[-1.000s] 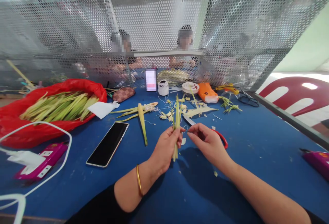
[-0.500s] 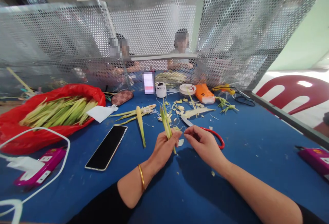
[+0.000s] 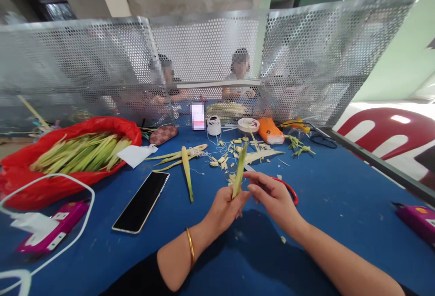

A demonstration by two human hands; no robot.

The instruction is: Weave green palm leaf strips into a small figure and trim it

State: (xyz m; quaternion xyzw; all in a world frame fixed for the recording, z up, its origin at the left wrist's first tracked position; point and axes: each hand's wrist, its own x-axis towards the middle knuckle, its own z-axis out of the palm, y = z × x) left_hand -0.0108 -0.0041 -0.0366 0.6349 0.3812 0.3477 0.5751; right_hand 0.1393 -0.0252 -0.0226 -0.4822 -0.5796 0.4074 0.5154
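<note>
My left hand [image 3: 228, 207] is closed around the lower end of a green-yellow folded corn husk [image 3: 240, 169], which points up and away from me. My right hand [image 3: 272, 194] is just to the right of it, index finger and thumb apart, the fingertips close to the husk. I cannot see anything held there. Partly under the right hand lie red-handled scissors [image 3: 292, 192], their blade showing beyond the fingers. A separate husk piece [image 3: 186, 173] lies to the left. Husk scraps [image 3: 222, 161] are scattered beyond my hands, with white thread among them.
At left are a red bag [image 3: 68, 180] of husks, a black-screened phone [image 3: 142, 201] and a purple power strip [image 3: 57, 223] with a white cable. A white thread holder [image 3: 214, 126], tape roll [image 3: 248, 125] and orange packet [image 3: 270, 130] line a perforated metal screen [image 3: 207, 42]; two people sit behind it.
My left hand has moved slightly right and turned the husk, which now looks like one broader piece. The right hand's fingertips have gone from pinched together to apart. The view has tilted up slightly.
</note>
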